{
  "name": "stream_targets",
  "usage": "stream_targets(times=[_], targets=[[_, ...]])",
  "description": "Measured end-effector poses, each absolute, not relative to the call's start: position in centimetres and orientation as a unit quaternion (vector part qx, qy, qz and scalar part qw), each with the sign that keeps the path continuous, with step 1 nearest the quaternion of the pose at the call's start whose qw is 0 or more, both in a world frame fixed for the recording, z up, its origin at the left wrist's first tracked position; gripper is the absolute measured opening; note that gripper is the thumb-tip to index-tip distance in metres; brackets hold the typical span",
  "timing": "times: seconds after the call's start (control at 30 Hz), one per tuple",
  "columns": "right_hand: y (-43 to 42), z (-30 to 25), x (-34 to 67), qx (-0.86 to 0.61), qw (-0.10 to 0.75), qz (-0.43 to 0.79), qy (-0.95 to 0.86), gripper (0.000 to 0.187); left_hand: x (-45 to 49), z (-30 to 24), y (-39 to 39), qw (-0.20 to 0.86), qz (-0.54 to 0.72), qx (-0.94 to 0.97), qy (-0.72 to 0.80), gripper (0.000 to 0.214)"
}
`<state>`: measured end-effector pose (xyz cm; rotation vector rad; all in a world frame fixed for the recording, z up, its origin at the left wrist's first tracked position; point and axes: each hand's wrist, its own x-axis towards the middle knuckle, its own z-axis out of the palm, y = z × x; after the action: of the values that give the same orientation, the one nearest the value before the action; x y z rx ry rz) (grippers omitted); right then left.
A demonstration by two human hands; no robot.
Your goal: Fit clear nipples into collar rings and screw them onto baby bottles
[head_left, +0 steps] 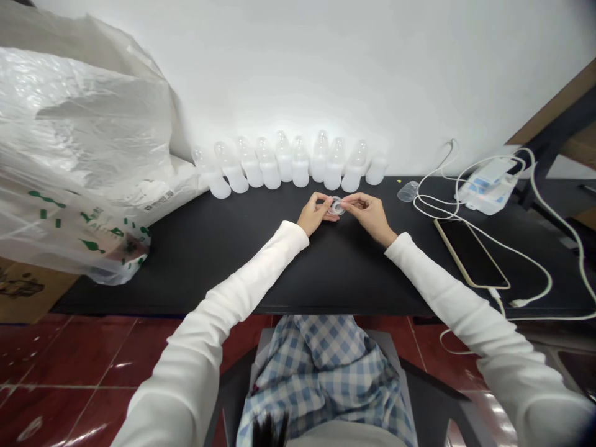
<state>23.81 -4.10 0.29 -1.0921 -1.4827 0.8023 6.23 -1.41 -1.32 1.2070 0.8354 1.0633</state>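
Note:
My left hand (318, 211) and my right hand (367, 214) meet over the black table, closed by their fingertips on opposite sides of a small translucent bottle ring (336, 207). Fingers partly cover it, so whether anything sits inside it I cannot tell. Behind them, a row of white baby bottles with clear domed caps (300, 167) stands along the wall. At the row's right end is a bottle without a cap (376, 169). A loose clear cap (408, 191) lies on the table to the right of my right hand.
Large plastic bags (93, 124) bulge over the table's left end, above a cardboard box (32, 288). On the right lie a phone (472, 254), looping white cables (526, 264) and a white-and-blue box-like item (488, 186). The table's front edge runs just above my lap.

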Motion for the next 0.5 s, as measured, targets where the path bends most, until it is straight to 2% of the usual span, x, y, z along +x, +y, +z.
stream_targets(times=[0.23,0.37,0.5], targets=[[-3.6,-0.9,23.8,-0.494,0.555,0.174,-0.646,0.045,6.2,-1.5,-1.5,0.606,0.454,0.573,0.313,0.045],[-3.6,-1.3,23.5,-0.500,0.550,0.200,-0.638,0.053,6.2,-1.8,-1.5,0.601,0.454,0.593,0.285,0.045],[-4.0,-1.3,23.1,-0.482,0.505,0.227,-0.679,0.047,6.3,-2.1,-1.7,0.576,0.464,0.604,0.298,0.036]])
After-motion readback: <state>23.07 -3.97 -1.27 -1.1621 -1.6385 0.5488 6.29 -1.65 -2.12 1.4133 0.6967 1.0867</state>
